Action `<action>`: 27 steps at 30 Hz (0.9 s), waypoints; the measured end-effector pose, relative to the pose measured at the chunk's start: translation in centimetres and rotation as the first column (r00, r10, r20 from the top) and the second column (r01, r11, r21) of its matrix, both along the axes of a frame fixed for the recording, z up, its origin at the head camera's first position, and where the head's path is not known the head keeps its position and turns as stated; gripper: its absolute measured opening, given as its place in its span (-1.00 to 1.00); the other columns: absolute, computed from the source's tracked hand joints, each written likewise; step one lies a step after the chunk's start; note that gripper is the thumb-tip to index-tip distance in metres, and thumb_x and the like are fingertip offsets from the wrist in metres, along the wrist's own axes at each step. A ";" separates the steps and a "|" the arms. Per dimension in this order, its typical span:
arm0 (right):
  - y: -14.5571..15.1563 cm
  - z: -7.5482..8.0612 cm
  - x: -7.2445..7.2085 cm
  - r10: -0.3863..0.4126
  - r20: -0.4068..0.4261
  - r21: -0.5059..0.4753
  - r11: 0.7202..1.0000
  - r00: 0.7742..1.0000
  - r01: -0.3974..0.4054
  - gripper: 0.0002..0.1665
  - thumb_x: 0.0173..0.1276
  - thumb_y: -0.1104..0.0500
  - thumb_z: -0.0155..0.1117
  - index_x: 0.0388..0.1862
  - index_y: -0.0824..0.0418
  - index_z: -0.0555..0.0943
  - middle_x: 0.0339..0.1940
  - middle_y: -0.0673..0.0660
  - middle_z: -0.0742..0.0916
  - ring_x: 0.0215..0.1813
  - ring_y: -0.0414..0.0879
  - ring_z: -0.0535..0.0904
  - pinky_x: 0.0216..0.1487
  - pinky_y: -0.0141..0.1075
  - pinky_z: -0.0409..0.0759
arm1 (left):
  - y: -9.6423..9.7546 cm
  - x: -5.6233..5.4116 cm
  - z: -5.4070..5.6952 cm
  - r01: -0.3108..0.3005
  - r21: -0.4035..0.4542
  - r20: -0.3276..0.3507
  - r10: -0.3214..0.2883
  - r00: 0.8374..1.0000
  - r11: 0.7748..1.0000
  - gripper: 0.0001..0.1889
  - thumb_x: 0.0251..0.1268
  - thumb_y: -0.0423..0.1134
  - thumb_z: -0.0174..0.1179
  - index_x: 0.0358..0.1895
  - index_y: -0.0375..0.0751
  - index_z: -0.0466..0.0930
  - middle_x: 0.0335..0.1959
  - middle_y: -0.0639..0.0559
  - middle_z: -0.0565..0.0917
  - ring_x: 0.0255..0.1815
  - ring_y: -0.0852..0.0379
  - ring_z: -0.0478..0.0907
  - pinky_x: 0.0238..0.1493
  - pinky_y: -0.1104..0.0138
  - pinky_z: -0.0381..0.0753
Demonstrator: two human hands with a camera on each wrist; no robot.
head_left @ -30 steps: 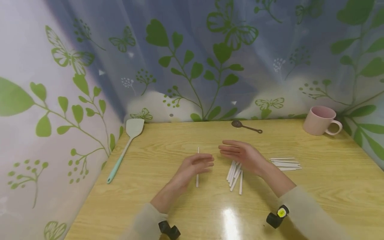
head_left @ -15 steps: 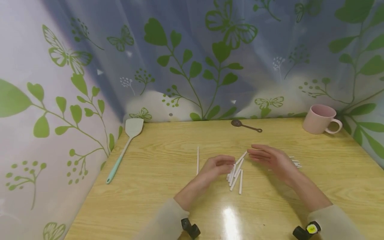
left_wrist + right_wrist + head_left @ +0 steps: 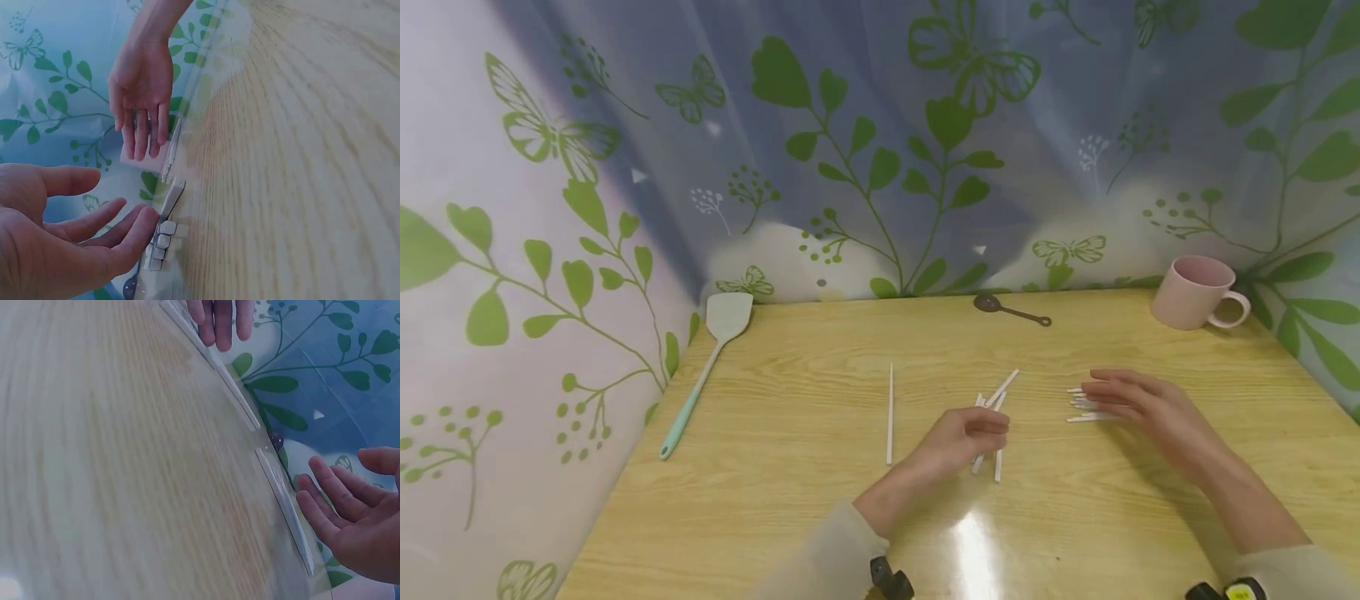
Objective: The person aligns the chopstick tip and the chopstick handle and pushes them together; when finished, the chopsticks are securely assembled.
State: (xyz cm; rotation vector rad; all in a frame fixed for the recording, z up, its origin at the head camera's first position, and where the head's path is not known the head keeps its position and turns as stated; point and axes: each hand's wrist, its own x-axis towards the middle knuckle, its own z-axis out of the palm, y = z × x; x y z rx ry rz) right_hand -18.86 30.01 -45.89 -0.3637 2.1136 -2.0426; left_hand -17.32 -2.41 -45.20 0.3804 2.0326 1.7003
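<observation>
Over the middle pile of thin white sticks (image 3: 998,465), my left hand (image 3: 958,442) hovers with loosely bent fingers and covers part of the pile. My right hand (image 3: 1150,408) is held above another group of white sticks (image 3: 1078,419) on the right and hides much of it. Neither hand grips anything. Apart from both piles, one tapered white stick (image 3: 891,417) lies lengthwise to the left. In the left wrist view, square stick ends (image 3: 164,242) show just beyond the left fingertips. The right wrist view has the right fingers beside a row of sticks (image 3: 284,509).
A turner (image 3: 703,379) with a pale green handle lies along the left side of the wooden table (image 3: 790,517). Near the back edge is a small dark spoon (image 3: 1011,311). A pink mug (image 3: 1195,293) stands in the back right corner, before a patterned curtain (image 3: 865,125).
Both hands have moved right. The left went from above the single stick to the middle pile, the right from the middle pile to the right-hand group. The sticks look unmoved.
</observation>
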 end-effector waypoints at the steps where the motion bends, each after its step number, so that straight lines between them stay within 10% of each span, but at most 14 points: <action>1: 0.2 0.0 0.1 -0.011 0.003 0.030 0.999 1.000 0.010 -0.55 0.73 0.13 0.01 0.45 0.28 0.47 0.16 -0.08 0.78 0.17 -0.27 0.70 0.17 -0.52 0.59 | 0.1 0.1 0.0 -0.005 -0.006 -0.001 0.005 1.000 1.000 -0.63 0.50 -0.29 0.25 0.29 -0.29 0.60 0.19 -0.11 0.69 0.16 0.10 0.65 0.27 0.24 0.61; 13: 1.6 -0.1 1.1 -0.034 -0.060 0.251 0.967 0.998 0.048 -0.49 0.72 0.12 0.01 0.41 0.47 0.46 0.06 -0.06 0.81 0.07 -0.28 0.73 0.09 -0.48 0.65 | 0.8 0.5 0.5 -0.019 -0.066 -0.019 0.018 1.000 0.998 -0.64 0.51 -0.22 0.24 0.28 -0.16 0.63 0.24 -0.04 0.66 0.27 0.09 0.56 0.35 0.14 0.54; 27: 1.8 -0.6 2.0 -0.050 -0.091 0.275 0.959 0.995 0.073 -0.58 0.69 0.20 0.07 0.38 0.38 0.52 0.04 -0.08 0.82 0.02 -0.27 0.74 -0.02 -0.42 0.69 | 1.7 0.4 0.3 0.042 -0.019 -0.018 -0.042 0.999 0.999 -0.63 0.52 -0.25 0.25 0.31 -0.20 0.59 0.14 0.03 0.74 0.12 0.19 0.66 0.17 0.30 0.65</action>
